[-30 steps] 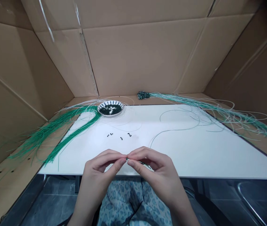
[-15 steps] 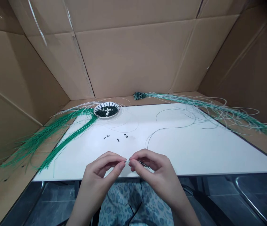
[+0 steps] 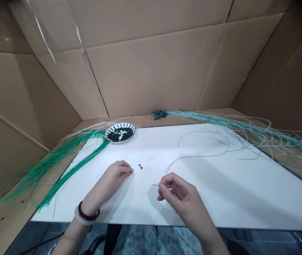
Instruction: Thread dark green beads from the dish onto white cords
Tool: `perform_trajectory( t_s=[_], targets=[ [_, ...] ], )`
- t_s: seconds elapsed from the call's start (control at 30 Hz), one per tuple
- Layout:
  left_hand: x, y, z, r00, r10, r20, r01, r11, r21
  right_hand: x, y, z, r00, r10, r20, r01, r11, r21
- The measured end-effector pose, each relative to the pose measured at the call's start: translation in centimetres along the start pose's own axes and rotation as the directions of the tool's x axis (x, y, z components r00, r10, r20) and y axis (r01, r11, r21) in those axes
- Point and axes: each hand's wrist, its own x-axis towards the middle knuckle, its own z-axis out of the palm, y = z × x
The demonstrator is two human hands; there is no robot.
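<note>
The single head-worn view looks forward and down from close above the white table (image 3: 220, 184), whose near edge crosses the lower frame; cardboard walls (image 3: 153, 71) fill the top.

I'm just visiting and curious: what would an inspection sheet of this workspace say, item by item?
Surface: white board lying on cardboard.
Job's things: thin strand pinched in right hand; loose beads beside left hand, fingertips on one.
Clutter: patterned dish of dark beads; green strand bundle at left; second bundle at back right.
Grippers: both hands bare; bands on left wrist.
Cables: nothing seen.
Surroundings: cardboard walls on three sides.
</note>
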Motion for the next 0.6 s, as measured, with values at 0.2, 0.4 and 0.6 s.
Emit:
perform_trajectory(
  t_s=[0.2,0.4,0.6],
  targets=[
    [0.1,-0.3,0.1,1.0,0.03,-0.006,-0.03,1.0,-0.004,0.8,1.8,-0.1,0.996,0.024,0.084,-0.027,0.999,0.029],
    [0.4,-1.8,0.9,0.988,0.12,-0.095,-0.122,0.992,-0.01,1.6,4.1,1.0,0.999,0.012,0.033,-0.012,1.0,0.015],
    [1.2,-3.4,1.0,0.968,0.208,-0.142,-0.218,0.974,-0.063,1.5,4.0,1.6,0.996,-0.041,-0.074,0.033,0.993,-0.113]
  ],
)
